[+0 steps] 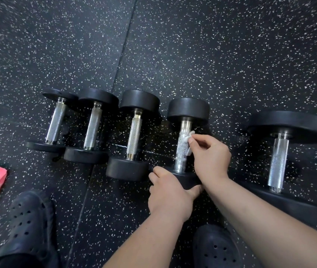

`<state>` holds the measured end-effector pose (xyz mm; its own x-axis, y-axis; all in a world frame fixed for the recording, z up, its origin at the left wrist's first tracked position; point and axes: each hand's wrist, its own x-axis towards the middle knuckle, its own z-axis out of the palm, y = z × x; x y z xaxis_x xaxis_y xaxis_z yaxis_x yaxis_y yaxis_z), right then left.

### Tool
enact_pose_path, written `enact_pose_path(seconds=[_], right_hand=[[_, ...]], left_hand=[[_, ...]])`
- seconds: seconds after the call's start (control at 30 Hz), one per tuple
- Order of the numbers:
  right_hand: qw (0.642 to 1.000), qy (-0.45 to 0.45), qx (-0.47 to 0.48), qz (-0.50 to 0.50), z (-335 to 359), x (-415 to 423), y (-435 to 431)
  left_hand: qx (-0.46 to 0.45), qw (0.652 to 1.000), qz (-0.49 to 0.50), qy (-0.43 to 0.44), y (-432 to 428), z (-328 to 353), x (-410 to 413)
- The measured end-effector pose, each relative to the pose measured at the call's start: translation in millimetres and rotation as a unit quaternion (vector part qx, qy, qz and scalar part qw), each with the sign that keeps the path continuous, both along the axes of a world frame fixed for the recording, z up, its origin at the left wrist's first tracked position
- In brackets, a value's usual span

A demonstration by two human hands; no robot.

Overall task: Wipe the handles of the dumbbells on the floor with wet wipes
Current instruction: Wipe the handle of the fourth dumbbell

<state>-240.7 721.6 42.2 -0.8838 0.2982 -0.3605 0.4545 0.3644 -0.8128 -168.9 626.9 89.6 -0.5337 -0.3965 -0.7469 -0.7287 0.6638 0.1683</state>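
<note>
The right grip (209, 157) pinches a white wet wipe (188, 138) against the handle (180, 161) of one dumbbell (188, 110). The left grip (168, 194) clasps that dumbbell's near head (187, 179).

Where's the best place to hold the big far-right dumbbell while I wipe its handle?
Likely the near head of the big dumbbell, gripped from above on your side, as the left hand does now on the fourth dumbbell. It lies with its handle pointing away, so that leaves the whole bar free for wiping.

Even, fairly bright light, glints on chrome handles (182, 147), blurred upper corners, wide-angle bending at edges.
</note>
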Motion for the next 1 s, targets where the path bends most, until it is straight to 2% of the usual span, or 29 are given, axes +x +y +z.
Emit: enact_pose_path(seconds=[0.07, 0.2, 0.3, 0.4, 0.5, 0.57, 0.67, 0.77, 0.83, 0.9, 1.0], right_hand=[[0.996, -0.029, -0.068, -0.054, -7.4, -5.0, -3.7], [0.961, -0.111, -0.222, -0.122, -16.9, -12.8, -9.3], [0.935, -0.155, -0.295, -0.123, -13.7, -18.4, -9.5], [0.901, -0.226, -0.361, -0.082, -15.2, -27.7, -7.1], [0.853, -0.275, -0.431, -0.109, -20.3, -34.1, -2.3], [0.839, -0.282, -0.449, -0.122, -24.2, -35.4, 0.5], [0.854, -0.283, -0.417, -0.127, -25.3, -36.4, 3.7], [0.898, -0.260, -0.335, -0.119, -22.0, -37.5, 8.9], [0.914, -0.239, -0.309, -0.107, -19.4, -37.1, 10.3], [0.913, -0.238, -0.316, -0.095, -19.2, -37.1, 7.9], [0.884, -0.268, -0.371, -0.090, -20.0, -41.4, -2.3]], left_hand=[[0.000, 1.000, 0.000, 0.001, 0.8, -0.1, 0.5], [0.001, 1.000, -0.001, 0.000, -0.3, -0.6, 0.0], [-0.001, 1.000, -0.002, -0.001, -0.5, -0.5, -0.8], [-0.004, 1.000, -0.002, 0.002, 0.2, 0.0, -0.9], [-0.004, 1.000, -0.002, 0.003, 0.6, 0.4, -0.9], [-0.005, 1.000, -0.002, 0.002, 0.5, 0.5, -0.9], [-0.007, 1.000, -0.001, 0.002, 0.8, -0.1, -1.2], [-0.011, 1.000, -0.003, 0.000, 1.9, -0.4, -0.7], [-0.015, 1.000, -0.004, -0.001, 2.4, -0.5, -0.7], [-0.019, 1.000, -0.004, -0.004, 3.1, -0.6, -1.4], [-0.021, 1.000, -0.004, -0.007, 3.9, -0.9, -2.1]])
